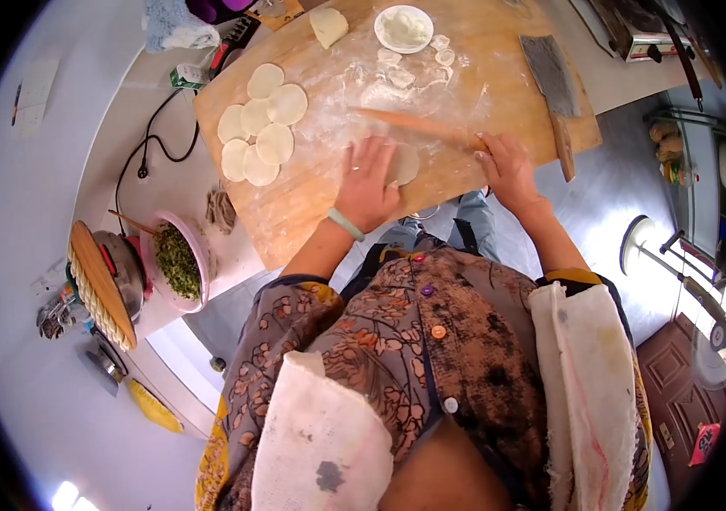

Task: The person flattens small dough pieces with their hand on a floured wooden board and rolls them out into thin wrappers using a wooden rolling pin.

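My left hand [368, 180] lies flat with its fingers spread, over the left part of a round dough wrapper [405, 164] on the wooden board [312, 204]. In my right hand [508, 170] is the near right end of a wooden rolling pin [418, 126], which points up and left across the floured board. Several flat round wrappers [274, 144] lie overlapping at the board's left. Small dough pieces [400, 77] rest below a white bowl of flour [404, 29] at the top. Beside the bowl is a larger dough lump [328, 27].
A cleaver [550, 75] lies along the board's right side. Left of the board are a pink bowl [203, 285] of chopped green filling, a black cord [146, 145] and a round woven lid [99, 285]. A stove [648, 47] stands at the top right.
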The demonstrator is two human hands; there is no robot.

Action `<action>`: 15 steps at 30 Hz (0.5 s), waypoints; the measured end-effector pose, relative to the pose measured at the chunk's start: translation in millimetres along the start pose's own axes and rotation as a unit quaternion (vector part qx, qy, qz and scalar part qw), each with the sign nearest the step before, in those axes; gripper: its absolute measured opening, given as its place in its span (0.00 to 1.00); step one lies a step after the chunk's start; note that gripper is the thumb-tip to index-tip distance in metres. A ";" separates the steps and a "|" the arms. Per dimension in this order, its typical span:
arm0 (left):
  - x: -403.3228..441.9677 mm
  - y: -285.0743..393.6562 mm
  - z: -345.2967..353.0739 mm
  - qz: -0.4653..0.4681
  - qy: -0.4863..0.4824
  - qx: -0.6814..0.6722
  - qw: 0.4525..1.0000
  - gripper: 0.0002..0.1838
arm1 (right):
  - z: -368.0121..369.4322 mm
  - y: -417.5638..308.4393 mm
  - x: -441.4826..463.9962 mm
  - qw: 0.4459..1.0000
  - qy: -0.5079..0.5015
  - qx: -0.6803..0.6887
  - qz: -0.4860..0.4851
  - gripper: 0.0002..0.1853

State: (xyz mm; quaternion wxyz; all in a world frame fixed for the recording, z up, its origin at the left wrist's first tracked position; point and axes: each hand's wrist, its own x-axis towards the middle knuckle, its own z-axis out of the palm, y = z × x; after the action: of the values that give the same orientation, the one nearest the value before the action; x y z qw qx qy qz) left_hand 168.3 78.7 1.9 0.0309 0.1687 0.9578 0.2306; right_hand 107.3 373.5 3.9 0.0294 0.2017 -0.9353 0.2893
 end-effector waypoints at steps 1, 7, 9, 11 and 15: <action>-9.3 -1.7 -3.5 -0.003 0.027 -0.008 1.000 0.41 | -1.3 0.7 -3.1 1.000 -0.012 -0.007 -0.007 0.15; -43.6 -22.3 -5.2 -0.103 0.013 0.074 0.992 0.50 | 18.6 -20.2 -9.1 0.994 -0.053 -0.010 -0.095 0.15; -36.6 -29.3 -1.6 -0.110 0.009 0.085 0.990 0.50 | 23.3 -22.1 2.6 0.995 -0.066 -0.024 -0.077 0.16; -24.3 -36.6 0.2 -0.116 0.000 0.103 0.988 0.51 | 25.5 -19.7 9.3 0.995 -0.067 -0.023 -0.076 0.17; -15.6 -36.6 -6.9 -0.092 -0.026 0.119 0.988 0.54 | 19.9 -9.5 4.0 0.995 -0.056 -0.013 -0.085 0.19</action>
State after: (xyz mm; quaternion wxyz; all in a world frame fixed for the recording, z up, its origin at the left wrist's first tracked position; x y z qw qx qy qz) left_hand 170.7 39.8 -8.9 0.0569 0.0880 0.9887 0.1069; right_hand 108.6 353.9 -6.9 0.0042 0.2959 -0.9186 0.2619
